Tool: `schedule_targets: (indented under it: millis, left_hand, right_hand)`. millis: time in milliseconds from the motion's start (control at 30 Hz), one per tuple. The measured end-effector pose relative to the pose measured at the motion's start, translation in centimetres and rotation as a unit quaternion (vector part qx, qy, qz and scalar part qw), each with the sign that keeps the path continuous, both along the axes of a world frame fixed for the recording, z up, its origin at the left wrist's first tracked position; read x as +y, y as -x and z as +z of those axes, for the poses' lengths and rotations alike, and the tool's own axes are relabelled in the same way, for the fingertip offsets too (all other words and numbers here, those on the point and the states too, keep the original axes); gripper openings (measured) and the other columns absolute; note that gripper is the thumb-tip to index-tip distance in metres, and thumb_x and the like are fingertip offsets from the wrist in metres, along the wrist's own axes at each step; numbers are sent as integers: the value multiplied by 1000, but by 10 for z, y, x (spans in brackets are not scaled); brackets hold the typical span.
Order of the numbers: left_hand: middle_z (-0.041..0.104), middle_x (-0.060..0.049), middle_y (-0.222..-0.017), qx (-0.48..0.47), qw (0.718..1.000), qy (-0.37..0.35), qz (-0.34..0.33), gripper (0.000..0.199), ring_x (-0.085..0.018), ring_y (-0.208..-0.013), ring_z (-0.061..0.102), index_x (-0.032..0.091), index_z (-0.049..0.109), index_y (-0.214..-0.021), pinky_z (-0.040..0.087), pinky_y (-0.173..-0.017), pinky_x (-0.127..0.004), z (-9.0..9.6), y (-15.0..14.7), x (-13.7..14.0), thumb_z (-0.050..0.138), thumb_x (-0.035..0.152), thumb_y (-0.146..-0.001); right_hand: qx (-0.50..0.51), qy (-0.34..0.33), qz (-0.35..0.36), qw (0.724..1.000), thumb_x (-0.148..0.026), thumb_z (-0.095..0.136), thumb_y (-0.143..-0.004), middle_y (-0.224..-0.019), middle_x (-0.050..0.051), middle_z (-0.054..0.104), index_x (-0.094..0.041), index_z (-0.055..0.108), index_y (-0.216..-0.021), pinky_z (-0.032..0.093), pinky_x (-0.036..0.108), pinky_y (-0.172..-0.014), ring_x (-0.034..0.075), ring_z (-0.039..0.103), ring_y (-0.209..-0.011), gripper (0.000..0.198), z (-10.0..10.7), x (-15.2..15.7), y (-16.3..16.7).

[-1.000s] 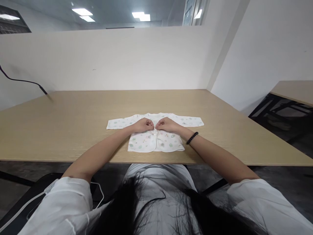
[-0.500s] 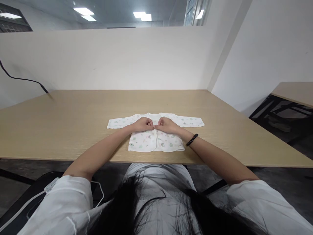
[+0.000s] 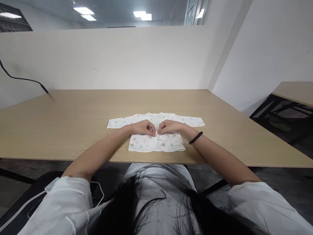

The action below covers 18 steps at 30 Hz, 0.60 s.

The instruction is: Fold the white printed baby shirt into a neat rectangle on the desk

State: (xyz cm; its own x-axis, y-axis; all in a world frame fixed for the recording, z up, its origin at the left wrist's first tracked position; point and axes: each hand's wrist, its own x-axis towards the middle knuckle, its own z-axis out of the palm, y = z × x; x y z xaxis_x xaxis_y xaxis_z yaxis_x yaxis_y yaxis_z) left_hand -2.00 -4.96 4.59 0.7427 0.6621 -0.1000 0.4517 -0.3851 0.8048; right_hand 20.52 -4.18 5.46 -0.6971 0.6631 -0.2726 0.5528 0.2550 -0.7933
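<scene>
Garment, one: white, long-sleeved, printed with small motifs (image 3: 143, 143); lies front up on the tabletop (image 3: 73, 114), sleeves spread to either side, hem toward the near edge. Hands, two: left hand (image 3: 144, 127) and right hand (image 3: 171, 126) meet nearly tip to tip at the front opening, each pinching its own side of the fabric. Bracelet, one: black, beaded (image 3: 196, 137), on the right wrist. Cable, one: black (image 3: 24, 79), at far left. Partition, one: white (image 3: 122, 58), behind the tabletop. Second table (image 3: 298, 93): stands apart, at far right. White cord (image 3: 24, 205): lower left, near a white sleeve (image 3: 70, 195).
</scene>
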Motion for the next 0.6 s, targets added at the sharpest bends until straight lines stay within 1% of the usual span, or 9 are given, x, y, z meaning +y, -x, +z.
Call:
schedule_targets:
  millis: [133, 300, 400, 500, 600]
  left_hand:
    - [43, 5, -56, -17, 1000, 5, -2, 32, -9, -54, 39, 15, 75, -81, 33, -54, -24, -6, -2, 1, 79, 45, -71]
    - [44, 5, -56, -14, 1000, 19, 0, 30, -8, -53, 38, 15, 72, -75, 30, -51, -23, -9, -3, 3, 79, 44, -71]
    - [47, 5, -56, -14, 1000, 25, 0, 28, -8, -52, 39, 15, 73, -76, 30, -51, -24, -7, -4, 2, 79, 42, -70]
    - [51, 3, -56, -12, 999, 39, 1, 28, -9, -53, 42, 15, 74, -78, 31, -51, -23, -5, -5, 1, 80, 41, -68]
    - [52, 3, -56, -14, 999, 45, -4, 27, -8, -52, 42, 15, 73, -77, 30, -50, -23, -6, -5, 2, 80, 40, -69]
  right_hand:
    - [11, 12, -5, 1000, -30, 69, -65, -53, -6, 47, -18, 69, -68, 22, 25, -45, 7, 31, -46, 12, -3, 3, -2]
    - [39, 37, 4, 999, -30, 71, -64, -64, -2, 60, -18, 74, -76, 31, 24, -50, 9, 42, -55, 17, -2, 2, -4]
    - [50, 53, 20, 997, -28, 73, -63, -69, -2, 64, -19, 76, -78, 33, 23, -54, 10, 46, -59, 19, -3, 4, -5]
    - [19, 31, 25, 999, -31, 73, -62, -64, -3, 62, -19, 76, -78, 30, 23, -52, 9, 42, -55, 20, -4, 5, -4]
    - [-14, -12, 27, 999, -32, 72, -63, -55, -5, 54, -19, 76, -78, 25, 24, -48, 8, 35, -51, 20, -3, 3, -2]
